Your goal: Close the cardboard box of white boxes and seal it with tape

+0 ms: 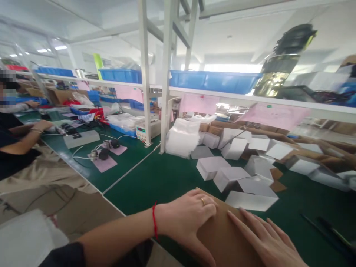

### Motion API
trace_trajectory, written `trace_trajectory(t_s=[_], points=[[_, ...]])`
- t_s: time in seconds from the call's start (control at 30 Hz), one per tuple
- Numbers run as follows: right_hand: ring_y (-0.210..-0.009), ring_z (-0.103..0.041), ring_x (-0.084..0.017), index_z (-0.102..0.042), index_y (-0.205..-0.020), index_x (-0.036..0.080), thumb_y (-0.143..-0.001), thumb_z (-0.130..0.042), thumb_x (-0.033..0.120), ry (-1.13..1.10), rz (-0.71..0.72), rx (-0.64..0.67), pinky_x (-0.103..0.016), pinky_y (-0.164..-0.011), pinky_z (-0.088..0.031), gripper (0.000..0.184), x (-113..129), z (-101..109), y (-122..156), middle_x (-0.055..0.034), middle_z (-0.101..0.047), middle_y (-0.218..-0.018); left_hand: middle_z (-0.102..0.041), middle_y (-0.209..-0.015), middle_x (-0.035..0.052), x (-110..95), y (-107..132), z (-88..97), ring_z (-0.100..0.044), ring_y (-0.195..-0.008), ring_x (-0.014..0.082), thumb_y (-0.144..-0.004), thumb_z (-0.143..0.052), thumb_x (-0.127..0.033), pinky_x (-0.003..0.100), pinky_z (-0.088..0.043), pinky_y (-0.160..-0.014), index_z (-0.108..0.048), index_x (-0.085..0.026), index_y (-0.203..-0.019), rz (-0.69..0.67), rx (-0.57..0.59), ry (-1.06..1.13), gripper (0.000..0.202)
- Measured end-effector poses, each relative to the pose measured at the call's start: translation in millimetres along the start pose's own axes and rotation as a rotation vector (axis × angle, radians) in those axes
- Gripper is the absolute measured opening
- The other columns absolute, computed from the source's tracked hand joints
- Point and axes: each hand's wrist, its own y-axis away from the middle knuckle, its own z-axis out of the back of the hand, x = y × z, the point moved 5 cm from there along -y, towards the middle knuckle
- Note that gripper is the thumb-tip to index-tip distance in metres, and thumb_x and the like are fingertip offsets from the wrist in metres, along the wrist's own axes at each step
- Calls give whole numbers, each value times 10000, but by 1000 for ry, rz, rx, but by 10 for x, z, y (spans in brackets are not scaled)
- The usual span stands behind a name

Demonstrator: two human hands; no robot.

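Observation:
A brown cardboard piece (225,237) lies on the green table mat (167,178) at the near edge. My left hand (189,218), with a ring and a red wrist string, curls over its far left corner, fingers bent and pressing on the cardboard. My right hand (267,239) lies flat on top of the cardboard, fingers stretched out and together. Just beyond the hands sits a scatter of several small white boxes (230,176), some folded flat.
A stack of white foam bags (180,141) leans on a white rack post (167,74). Blue bins (214,79) fill the shelf above. At the left bench another person's arm (25,139) rests beside a grey device (82,139) and cables. Dark strips (328,231) lie right.

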Motion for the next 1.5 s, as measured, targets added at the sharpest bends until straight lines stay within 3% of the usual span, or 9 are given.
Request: trace_trajectory(t_s=[0.1, 0.23, 0.33, 0.47, 0.73, 0.93, 1.1, 1.3, 1.5], points=[[-1438, -299, -523, -290, -1635, 318, -554, -1021, 465, -92, -147, 85, -718, -1147, -314, 1313, 268, 292, -103, -181, -244, -1632, -327, -1625, 312, 29, -121, 56, -324, -1509, 490, -602, -886, -693, 719, -212, -1217, -394, -137, -1565, -3, 164, -24, 1216], [-1505, -129, -476, -304, -1637, 251, -538, -1059, 536, -172, -309, 273, -712, -1205, -99, 1364, 469, 521, -118, -209, -142, -1656, -175, -1671, 318, 72, -158, 57, -191, -1544, 512, -599, -898, -658, 732, -243, -1192, -313, -186, -1615, 42, 337, -65, 1263], [-1499, -173, -447, -340, -1629, 232, -584, -1053, 495, -134, -386, 286, -671, -1210, -153, 1292, 472, 597, -64, -221, -204, -1647, -185, -1676, 304, 73, -162, 27, -195, -1543, 509, -656, -892, -542, 707, -264, -1201, -318, -197, -1617, 101, 374, -82, 1172], [-1460, -261, -409, -454, -1579, 304, -651, -1029, 404, -116, -374, 140, -597, -1193, -262, 1096, 448, 619, -22, -175, -293, -1613, -168, -1692, 271, 10, -165, 0, -185, -1557, 476, -773, -797, -366, 704, -235, -1215, -276, -267, -1631, 146, 372, -127, 1009], [-1456, -263, -419, -496, -1546, 353, -686, -1063, 353, -274, -298, 129, -609, -1182, -286, 1030, 320, 725, 7, -176, -322, -1600, -123, -1724, 178, 18, -261, 84, -131, -1573, 444, -874, -719, -422, 673, -207, -1237, -207, -398, -1628, 206, 452, -92, 912], [-1445, -277, -424, -465, -1555, 403, -741, -1043, 369, -312, -257, 163, -599, -1168, -312, 998, 290, 779, -5, -187, -305, -1599, -206, -1713, 149, -5, -305, 162, -212, -1559, 438, -905, -693, -428, 662, -290, -1211, -226, -415, -1621, 144, 435, -69, 855], [-1455, -277, -411, -458, -1547, 443, -794, -1014, 345, -352, -217, 184, -598, -1173, -309, 942, 270, 807, -17, -168, -303, -1604, -176, -1721, 110, 13, -290, 174, -193, -1570, 413, -923, -666, -417, 645, -285, -1222, -214, -424, -1621, 140, 451, -76, 831], [-1482, -222, -417, -433, -1561, 440, -846, -975, 340, -306, -207, 213, -611, -1185, -280, 903, 296, 818, -10, -176, -262, -1628, -125, -1725, 129, 37, -271, 115, -150, -1581, 400, -954, -626, -427, 651, -253, -1233, -189, -409, -1628, 158, 466, -127, 804], [-1506, -144, -425, -364, -1583, 477, -879, -943, 411, -221, -222, 203, -658, -1192, -211, 914, 356, 705, 45, -155, -180, -1666, -181, -1717, 132, 15, -220, 33, -194, -1562, 441, -946, -649, -498, 685, -283, -1208, -233, -408, -1618, 115, 382, -132, 795]])
